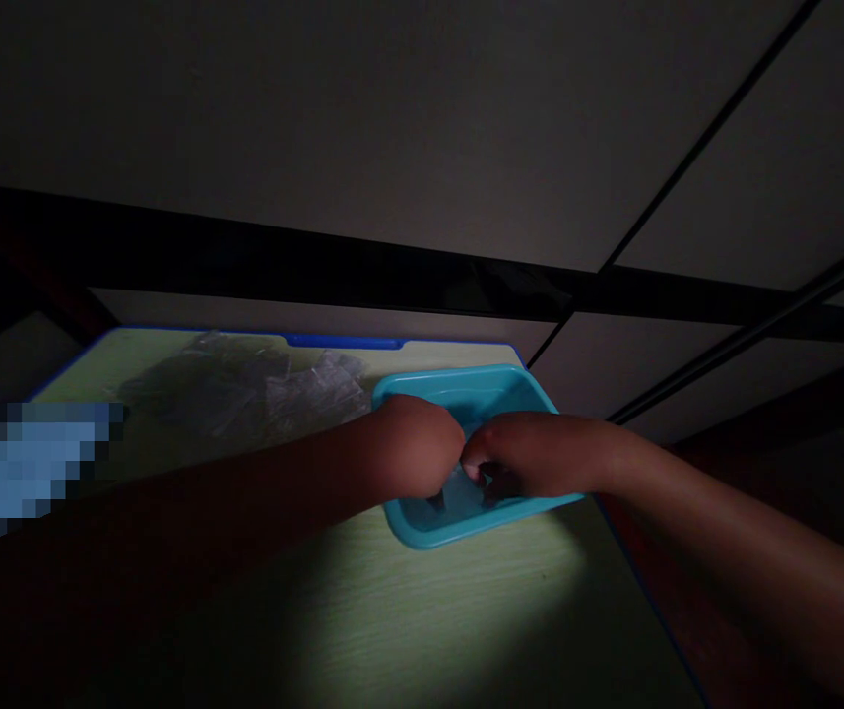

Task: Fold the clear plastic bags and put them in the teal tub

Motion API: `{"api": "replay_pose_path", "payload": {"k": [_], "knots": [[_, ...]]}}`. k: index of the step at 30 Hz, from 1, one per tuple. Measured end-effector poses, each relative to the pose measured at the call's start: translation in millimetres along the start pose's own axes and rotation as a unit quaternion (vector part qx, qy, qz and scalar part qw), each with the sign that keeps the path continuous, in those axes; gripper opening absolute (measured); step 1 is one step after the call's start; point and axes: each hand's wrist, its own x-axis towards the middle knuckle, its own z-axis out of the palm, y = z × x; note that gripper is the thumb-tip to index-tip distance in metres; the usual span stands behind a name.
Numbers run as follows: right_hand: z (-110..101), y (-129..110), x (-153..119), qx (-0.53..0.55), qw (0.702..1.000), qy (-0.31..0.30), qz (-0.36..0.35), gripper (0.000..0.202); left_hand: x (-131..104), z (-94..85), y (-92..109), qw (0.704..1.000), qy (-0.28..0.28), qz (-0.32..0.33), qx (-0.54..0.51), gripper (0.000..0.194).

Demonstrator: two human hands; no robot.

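A turquoise plastic basin (428,539) stands on a pale wood-grain table (422,601). Both hands reach down into it, close beside each other. My left hand (422,448) is bent over the basin's left part, and its fingers are hidden beneath it. My right hand (514,455) is at the right part, with its fingers curled inward and pressed together. Whatever lies between those fingers is too dark and small to make out. Something pale and translucent shows at the bottom of the basin below the hands.
Crumpled clear plastic bags (281,389) lie on the table left of the basin. A blurred light-blue patch (23,468) is at the far left. Behind the table's blue edge rises a panelled surface (318,128) with dark strips.
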Motion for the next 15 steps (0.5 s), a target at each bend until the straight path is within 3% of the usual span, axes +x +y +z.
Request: {"api": "replay_pose_path", "payload": {"k": [3,8,11,15], "knots": [[2,1,8,-0.037,0.998,-0.022,0.039,0.019,-2,-4.6,5,0.975,-0.124,0.054,0.178,0.015],[6,-7,17,-0.091,0.986,-0.018,0.135,0.021,-5,-7.6,10,0.97,-0.101,0.067,0.213,0.031],[6,-8,19,-0.066,0.989,-0.026,0.131,0.02,-5,-8.7,12,0.962,-0.123,0.085,0.229,0.039],[2,-5,19,-0.047,0.991,-0.088,0.092,0.021,-2,-8.3,15,0.95,-0.168,0.091,0.249,0.024]]}}
